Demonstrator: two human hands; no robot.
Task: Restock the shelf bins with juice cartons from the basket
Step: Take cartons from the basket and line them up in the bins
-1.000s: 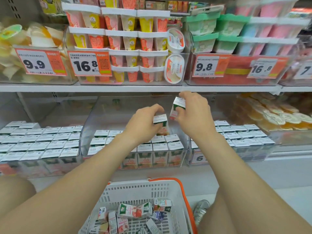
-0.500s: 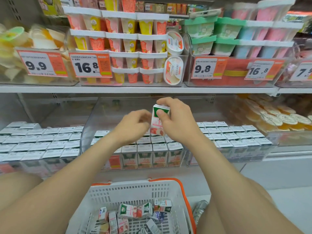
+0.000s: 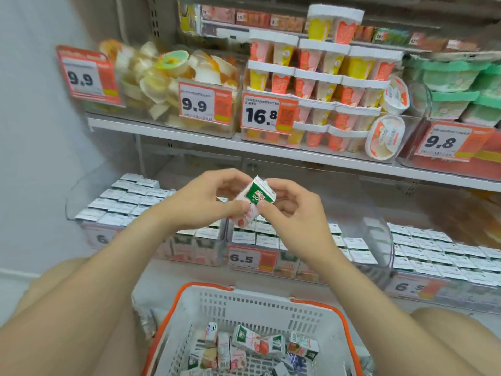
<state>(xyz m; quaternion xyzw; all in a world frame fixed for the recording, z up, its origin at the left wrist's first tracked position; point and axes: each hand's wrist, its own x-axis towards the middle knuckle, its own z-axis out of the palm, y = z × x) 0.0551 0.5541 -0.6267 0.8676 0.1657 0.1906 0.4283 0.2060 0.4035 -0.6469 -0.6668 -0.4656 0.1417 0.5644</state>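
Note:
A small white, green and pink juice carton (image 3: 253, 200) is held tilted in mid-air between both hands. My left hand (image 3: 202, 200) pinches its lower left side and my right hand (image 3: 290, 207) grips its right side. Both hands hover above the clear middle shelf bin (image 3: 381, 240), which holds rows of upright cartons. Below, a white basket with orange rim (image 3: 260, 305) holds several loose cartons (image 3: 252, 346) lying at its bottom.
Clear bins of cartons flank the middle one at left (image 3: 130, 202) and right (image 3: 444, 253), with 6.5 price tags (image 3: 252, 259) in front. The upper shelf (image 3: 271, 147) carries cups and jelly tubs. A grey wall (image 3: 40, 158) stands at left.
The left hand let go of its own carton in the bin and joined the right hand on the one carton, which has tilted. The camera view has swung left.

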